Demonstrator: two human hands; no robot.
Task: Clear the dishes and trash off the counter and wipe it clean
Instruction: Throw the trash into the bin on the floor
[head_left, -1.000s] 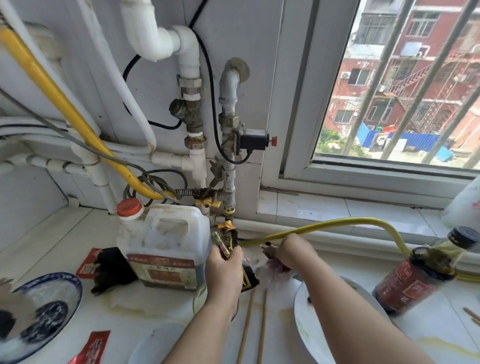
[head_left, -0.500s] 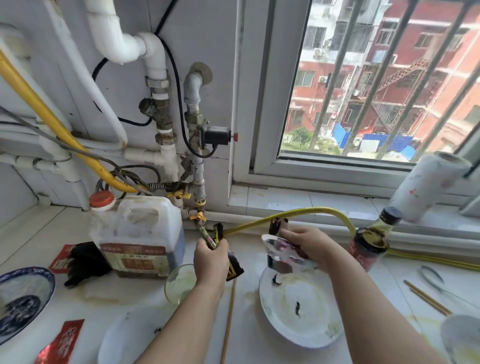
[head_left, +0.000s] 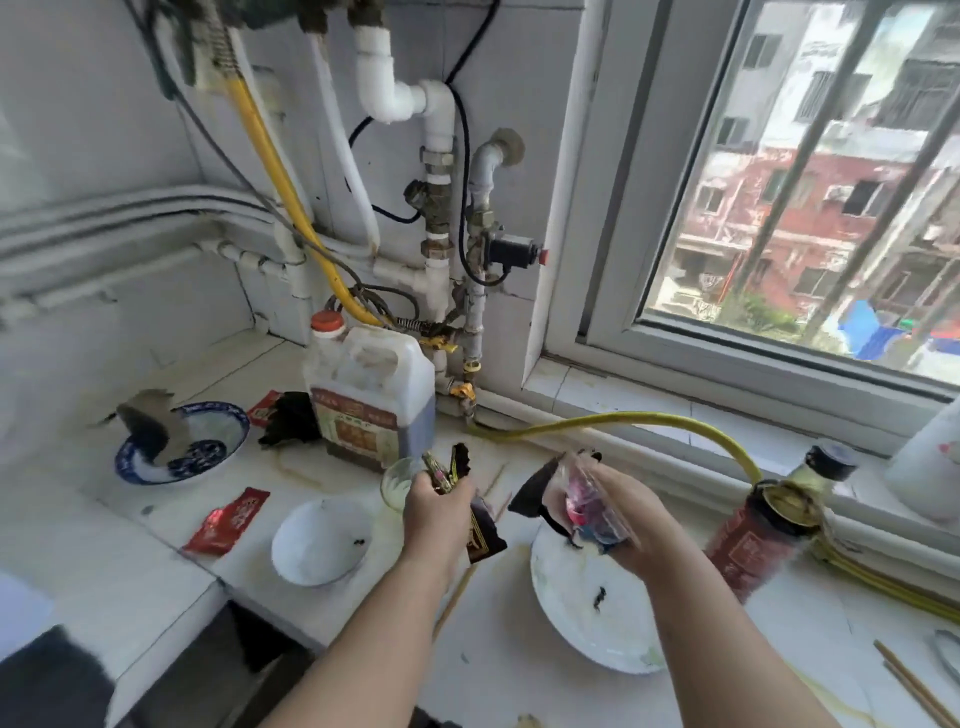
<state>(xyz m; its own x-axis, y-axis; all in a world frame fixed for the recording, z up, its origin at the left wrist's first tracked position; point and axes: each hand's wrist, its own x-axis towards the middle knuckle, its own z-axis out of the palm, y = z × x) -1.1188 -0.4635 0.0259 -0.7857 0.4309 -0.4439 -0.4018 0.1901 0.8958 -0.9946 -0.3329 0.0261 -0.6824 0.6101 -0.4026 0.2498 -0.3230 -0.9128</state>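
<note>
Head view: I am holding my left hand above the tabletop, its fingers gripping a bunch of dark wrappers. My right hand is gripping crumpled plastic trash over the white plate. A small white bowl, a red sachet and a blue-patterned dish are lying on the tabletop to the left, near the jug. A sauce bottle is standing right of the plate.
</note>
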